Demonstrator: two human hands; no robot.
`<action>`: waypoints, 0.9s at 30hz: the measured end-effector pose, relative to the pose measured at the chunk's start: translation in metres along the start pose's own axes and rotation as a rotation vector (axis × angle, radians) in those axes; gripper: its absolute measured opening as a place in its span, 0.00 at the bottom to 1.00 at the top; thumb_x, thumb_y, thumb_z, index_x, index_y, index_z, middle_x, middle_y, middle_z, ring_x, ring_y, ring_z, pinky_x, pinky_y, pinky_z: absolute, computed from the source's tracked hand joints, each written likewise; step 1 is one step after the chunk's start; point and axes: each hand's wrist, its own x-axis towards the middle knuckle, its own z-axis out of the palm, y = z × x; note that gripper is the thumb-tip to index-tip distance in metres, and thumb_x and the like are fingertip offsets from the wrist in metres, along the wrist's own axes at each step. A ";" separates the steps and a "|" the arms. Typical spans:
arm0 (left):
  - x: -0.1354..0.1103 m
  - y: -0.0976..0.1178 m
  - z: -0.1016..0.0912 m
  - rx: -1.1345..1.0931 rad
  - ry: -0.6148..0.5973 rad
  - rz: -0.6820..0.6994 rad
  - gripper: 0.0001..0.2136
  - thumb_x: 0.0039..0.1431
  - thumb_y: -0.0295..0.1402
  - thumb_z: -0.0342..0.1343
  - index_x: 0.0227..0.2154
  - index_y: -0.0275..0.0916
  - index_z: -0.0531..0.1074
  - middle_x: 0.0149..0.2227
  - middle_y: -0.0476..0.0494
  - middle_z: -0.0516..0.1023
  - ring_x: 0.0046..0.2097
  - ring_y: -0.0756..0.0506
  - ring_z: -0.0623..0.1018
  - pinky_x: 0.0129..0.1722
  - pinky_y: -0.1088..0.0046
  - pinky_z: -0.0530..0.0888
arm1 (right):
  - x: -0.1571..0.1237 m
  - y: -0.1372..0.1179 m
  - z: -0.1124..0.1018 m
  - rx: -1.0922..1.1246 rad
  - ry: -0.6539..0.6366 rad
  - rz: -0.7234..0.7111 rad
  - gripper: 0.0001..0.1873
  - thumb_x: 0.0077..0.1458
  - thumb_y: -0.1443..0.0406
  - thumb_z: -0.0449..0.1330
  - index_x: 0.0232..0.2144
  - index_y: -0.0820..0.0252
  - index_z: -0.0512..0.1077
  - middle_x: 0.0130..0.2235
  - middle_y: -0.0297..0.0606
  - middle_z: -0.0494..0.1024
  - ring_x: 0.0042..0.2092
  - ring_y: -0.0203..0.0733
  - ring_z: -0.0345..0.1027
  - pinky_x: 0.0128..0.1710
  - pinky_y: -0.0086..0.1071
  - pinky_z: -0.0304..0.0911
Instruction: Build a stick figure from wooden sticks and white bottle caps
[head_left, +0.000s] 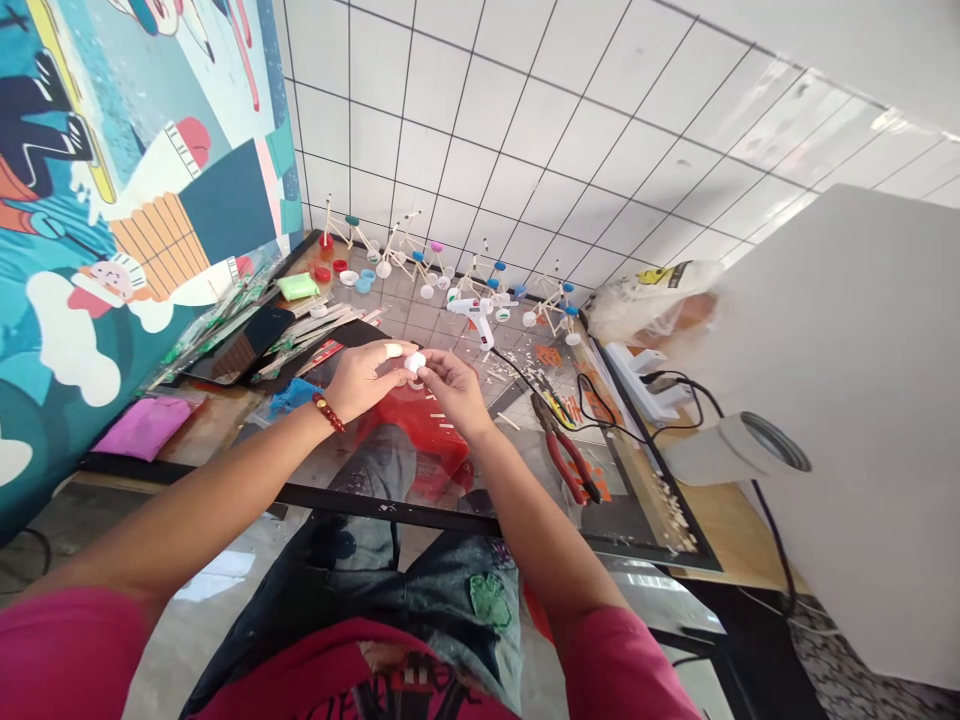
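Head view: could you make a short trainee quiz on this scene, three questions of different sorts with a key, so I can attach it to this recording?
1. Multiple choice. Which wrist wears the beaded bracelet?
A) right
B) left
C) both

2. True or false. In this view, the red-handled pliers lie to the left of both hands.

3. Fill the gap. A small piece, ____ in colour, is held in the grip of the left hand and the right hand.

Key
1. B
2. False: the red-handled pliers lie to the right of both hands.
3. white
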 end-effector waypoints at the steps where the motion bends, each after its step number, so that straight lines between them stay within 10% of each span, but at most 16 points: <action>1: -0.001 0.000 0.000 0.012 0.011 0.000 0.11 0.58 0.36 0.61 0.43 0.39 0.78 0.47 0.41 0.83 0.49 0.42 0.82 0.53 0.63 0.76 | -0.001 -0.002 0.000 -0.039 0.007 -0.015 0.22 0.51 0.50 0.67 0.42 0.56 0.73 0.36 0.34 0.79 0.35 0.36 0.70 0.38 0.31 0.66; 27: -0.007 0.013 0.008 0.135 0.013 0.205 0.08 0.62 0.28 0.57 0.41 0.40 0.79 0.47 0.41 0.83 0.49 0.45 0.82 0.53 0.67 0.78 | -0.006 0.001 -0.002 -0.398 0.176 -0.076 0.12 0.50 0.66 0.55 0.36 0.58 0.77 0.25 0.30 0.76 0.27 0.35 0.68 0.32 0.31 0.66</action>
